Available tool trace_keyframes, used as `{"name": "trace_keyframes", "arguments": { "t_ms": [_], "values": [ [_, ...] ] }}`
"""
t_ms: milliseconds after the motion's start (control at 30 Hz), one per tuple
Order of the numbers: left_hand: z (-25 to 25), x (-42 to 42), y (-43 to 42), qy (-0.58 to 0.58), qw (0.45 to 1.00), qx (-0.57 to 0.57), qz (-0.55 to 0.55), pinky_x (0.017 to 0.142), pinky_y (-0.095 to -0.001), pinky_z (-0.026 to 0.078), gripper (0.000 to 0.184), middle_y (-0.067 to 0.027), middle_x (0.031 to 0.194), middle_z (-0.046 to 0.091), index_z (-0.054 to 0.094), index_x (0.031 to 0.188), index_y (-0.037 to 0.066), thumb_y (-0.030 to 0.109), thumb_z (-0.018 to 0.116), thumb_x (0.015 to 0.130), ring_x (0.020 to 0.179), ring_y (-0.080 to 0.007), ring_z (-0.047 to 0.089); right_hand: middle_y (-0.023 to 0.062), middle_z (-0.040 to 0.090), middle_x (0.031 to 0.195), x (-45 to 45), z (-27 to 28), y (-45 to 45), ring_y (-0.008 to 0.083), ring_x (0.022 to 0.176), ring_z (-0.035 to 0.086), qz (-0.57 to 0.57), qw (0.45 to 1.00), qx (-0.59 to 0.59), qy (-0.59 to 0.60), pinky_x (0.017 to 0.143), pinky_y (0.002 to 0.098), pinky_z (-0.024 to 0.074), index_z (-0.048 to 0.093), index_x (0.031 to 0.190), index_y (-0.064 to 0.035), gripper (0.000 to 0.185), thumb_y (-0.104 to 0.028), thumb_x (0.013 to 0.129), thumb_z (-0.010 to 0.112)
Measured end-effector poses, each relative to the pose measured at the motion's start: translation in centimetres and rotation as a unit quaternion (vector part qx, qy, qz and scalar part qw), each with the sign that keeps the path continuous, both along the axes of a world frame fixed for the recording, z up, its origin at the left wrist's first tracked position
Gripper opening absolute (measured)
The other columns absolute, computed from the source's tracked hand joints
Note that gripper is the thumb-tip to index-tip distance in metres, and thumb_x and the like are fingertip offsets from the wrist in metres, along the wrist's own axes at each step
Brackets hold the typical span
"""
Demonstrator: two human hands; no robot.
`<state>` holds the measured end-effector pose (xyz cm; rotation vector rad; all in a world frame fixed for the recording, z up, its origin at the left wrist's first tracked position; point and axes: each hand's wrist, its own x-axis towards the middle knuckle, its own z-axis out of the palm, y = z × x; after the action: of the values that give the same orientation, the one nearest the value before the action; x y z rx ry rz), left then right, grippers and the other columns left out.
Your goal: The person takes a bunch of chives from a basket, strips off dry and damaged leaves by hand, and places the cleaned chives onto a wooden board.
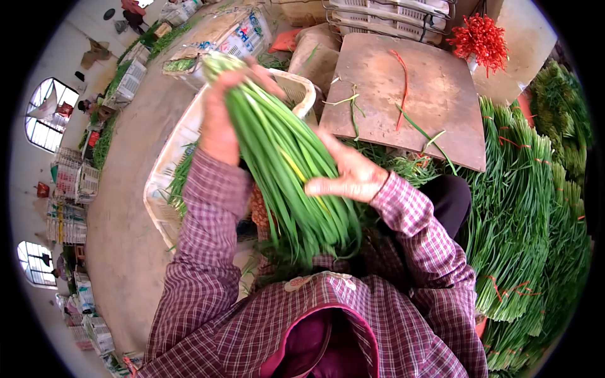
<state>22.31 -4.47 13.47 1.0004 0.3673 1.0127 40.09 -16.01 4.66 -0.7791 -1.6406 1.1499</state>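
A thick bunch of green chives (287,164) hangs slantwise in front of my chest, pale cut ends up and leaf tips down toward my lap. My left hand (220,116) is closed around its upper part, close to the pale ends, and is slightly blurred. Lower down, my right hand (353,170) holds the bunch from the side, thumb laid across the leaves; its other fingers are partly hidden. Just beyond the right hand is a brown board (409,82) bearing a red tie (402,88) and several loose green stalks.
A white plastic basket (167,170) with some greens stands to the left. Tied bunches of chives (510,214) are piled along the right. A bundle of red ties (479,44) stands behind the board. Stacked crates (391,19) are at the back, and more crates (66,176) line the far left.
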Motion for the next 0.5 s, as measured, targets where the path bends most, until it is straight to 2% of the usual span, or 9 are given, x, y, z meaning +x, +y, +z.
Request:
{"name": "trace_keyframes", "arguments": {
  "t_ms": [33,100,167,233,300,333,367,433,500],
  "values": [
    [1.7,-0.7,1.3,-0.04,0.999,0.02,0.011,0.064,-0.0341,0.061,0.033,-0.0089,0.079,0.067,0.054,0.103,0.007,0.023,0.067,0.078,0.069,-0.021,0.068,0.0217,0.061,0.115,-0.3,-2.2,-0.4,0.0313,0.111,0.06,0.007,1.0,-0.011,-0.023,0.1,0.0404,0.0457,0.03,0.143,-0.0039,0.092,-0.044,0.075,0.078],
    [4.9,-2.7,3.0,-0.014,0.985,0.138,0.107,0.075,-0.034,0.055,0.032,-0.0031,0.082,0.057,0.051,0.099,0.008,0.019,0.069,0.076,0.071,-0.0162,0.058,0.0197,0.068,0.09,0.1,-4.5,-1.6,0.0335,0.088,0.067,-0.05,0.983,-0.024,-0.175,0.085,0.0417,0.0533,0.039,0.138,-0.0061,0.078,-0.037,0.076,0.077],
    [6.9,-4.6,4.4,-0.1,0.981,0.148,0.079,0.085,-0.0361,0.051,0.029,-0.0023,0.085,0.056,0.052,0.101,0.008,0.018,0.067,0.078,0.078,-0.016,0.057,0.0168,0.068,0.077,1.3,-13.2,-1.2,0.036,0.074,0.067,-0.162,0.944,0.099,-0.271,0.071,0.0453,0.0548,0.05,0.128,-0.0089,0.06,-0.035,0.078,0.073],
    [8.3,-6.9,6.4,-0.121,0.977,0.161,0.063,0.09,-0.038,0.049,0.025,-0.0029,0.087,0.057,0.054,0.099,0.009,0.023,0.065,0.081,0.082,-0.0168,0.058,0.0161,0.068,0.079,2.7,-9.6,-2.5,0.0356,0.071,0.065,-0.137,0.914,-0.001,-0.383,0.067,0.0454,0.0527,0.053,0.123,-0.0077,0.051,-0.027,0.079,0.069],
    [8.8,-7.8,7.2,-0.143,0.973,0.174,0.049,0.096,-0.0398,0.047,0.023,-0.0035,0.089,0.059,0.056,0.097,0.01,0.027,0.062,0.083,0.086,-0.0175,0.059,0.0148,0.067,0.078,3.2,-7.7,-3.2,0.034,0.074,0.066,-0.156,0.826,-0.066,-0.537,0.069,0.0445,0.053,0.056,0.119,-0.01,0.05,-0.036,0.078,0.07],
    [9.0,-8.0,7.2,-0.137,0.97,0.186,0.068,0.096,-0.0405,0.047,0.022,-0.0042,0.09,0.059,0.056,0.097,0.009,0.026,0.061,0.083,0.088,-0.0178,0.059,0.0151,0.068,0.086,4.0,-8.4,-2.8,0.0337,0.078,0.067,-0.139,0.793,-0.1,-0.585,0.072,0.0435,0.054,0.057,0.119,-0.0094,0.053,-0.041,0.078,0.069],
    [9.1,-8.3,7.3,-0.133,0.967,0.199,0.087,0.097,-0.0412,0.046,0.021,-0.0048,0.091,0.058,0.056,0.097,0.008,0.024,0.061,0.084,0.089,-0.0181,0.058,0.0157,0.067,0.094,5.2,-8.8,-3.1,0.0333,0.082,0.067,-0.168,0.802,-0.054,-0.571,0.076,0.0423,0.0546,0.056,0.121,-0.0093,0.052,-0.037,0.079,0.07],
    [9.0,-7.9,6.8,-0.106,0.961,0.218,0.13,0.094,-0.0427,0.047,0.02,-0.0045,0.09,0.059,0.057,0.096,0.009,0.023,0.061,0.083,0.089,-0.0206,0.06,0.0122,0.066,0.1,6.4,-7.3,-3.3,0.0291,0.082,0.067,-0.273,0.8,0.003,-0.534,0.074,0.0399,0.0552,0.058,0.113,-0.0121,0.033,-0.026,0.084,0.067],
    [8.4,-6.9,5.7,-0.114,0.966,0.196,0.128,0.096,-0.0415,0.045,0.019,-0.0031,0.089,0.057,0.055,0.096,0.008,0.018,0.063,0.082,0.09,-0.0194,0.058,0.0127,0.066,0.096,7.8,-4.3,-3.1,0.0289,0.082,0.068,-0.336,0.864,0.064,-0.37,0.071,0.0381,0.0558,0.061,0.11,-0.0109,0.024,-0.016,0.086,0.062]
  ]
}}
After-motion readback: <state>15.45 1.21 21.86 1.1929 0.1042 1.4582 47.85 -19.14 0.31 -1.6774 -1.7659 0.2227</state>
